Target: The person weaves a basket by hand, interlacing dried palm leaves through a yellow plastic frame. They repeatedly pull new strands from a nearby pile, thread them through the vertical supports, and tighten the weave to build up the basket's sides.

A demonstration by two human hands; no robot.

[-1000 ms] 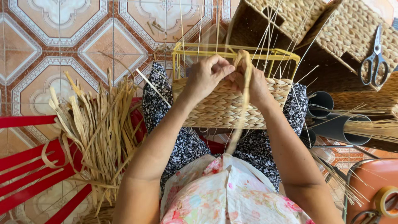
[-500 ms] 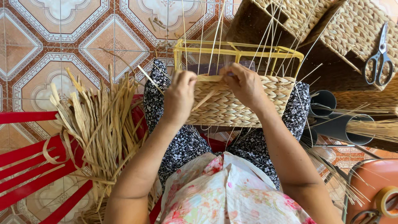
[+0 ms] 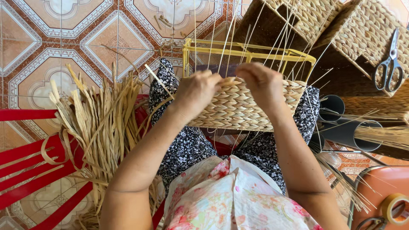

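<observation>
Both hands (left (image 3: 197,91), right (image 3: 262,83)) pinch a strand | half-woven basket (image 3: 238,108) long axis left-right | stakes point up-away

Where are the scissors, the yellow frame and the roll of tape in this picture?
scissors (image 3: 387,64), head view, on the pivot where the two blades cross.
yellow frame (image 3: 249,50), head view, on its far top bar.
roll of tape (image 3: 394,208), head view, on the pale outer band of the roll.

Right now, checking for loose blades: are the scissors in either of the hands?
No, the scissors lie on a woven basket at upper right, apart from both hands.
</observation>
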